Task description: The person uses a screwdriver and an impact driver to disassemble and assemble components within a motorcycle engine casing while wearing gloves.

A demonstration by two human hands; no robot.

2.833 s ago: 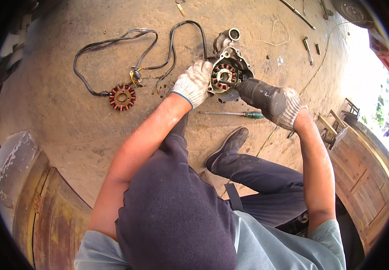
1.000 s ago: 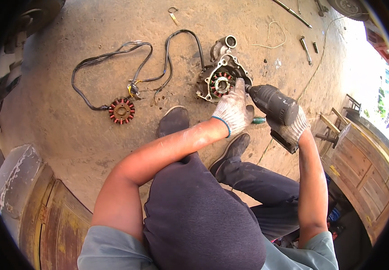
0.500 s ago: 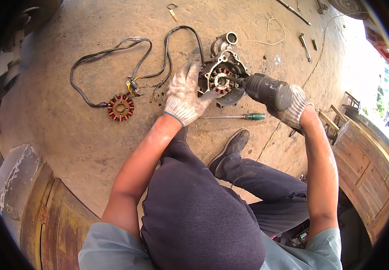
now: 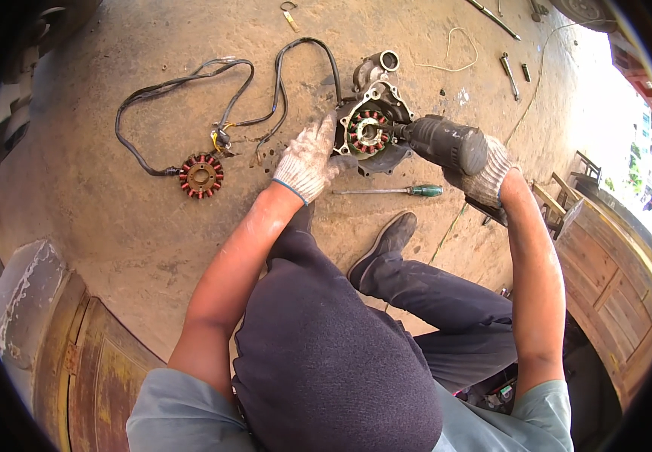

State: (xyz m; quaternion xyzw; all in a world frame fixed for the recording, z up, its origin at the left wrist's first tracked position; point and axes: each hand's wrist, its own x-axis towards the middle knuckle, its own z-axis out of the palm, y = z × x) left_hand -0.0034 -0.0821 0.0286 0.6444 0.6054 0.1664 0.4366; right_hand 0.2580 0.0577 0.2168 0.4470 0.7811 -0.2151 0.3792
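Casing (image 4: 392,160) with a coil ring (image 4: 359,135) inside is lying on the floor (image 4: 152,241). We are resting our left grip (image 4: 307,162) on its left edge, fingers (image 4: 323,132) extended, unclenched, apparently to steady it. We are clasping a power driver (image 4: 448,143) in our right grip (image 4: 489,177), forearm (image 4: 529,241) reaching upward, aiming the bit (image 4: 395,130) at the ring. A screwdriver (image 4: 425,190) is lying nearer us.

Stained brown floor (image 4: 137,241), a long metal bar (image 4: 493,19) at upper right, a slim metal tool (image 4: 509,77) with a short dark piece (image 4: 526,72) beside it, a pale wire (image 4: 458,71) (loosely curled), a yellowish tag (image 4: 290,21), part of a wheel (image 4: 586,10), a wooden panel (image 4: 111,377) at lower left
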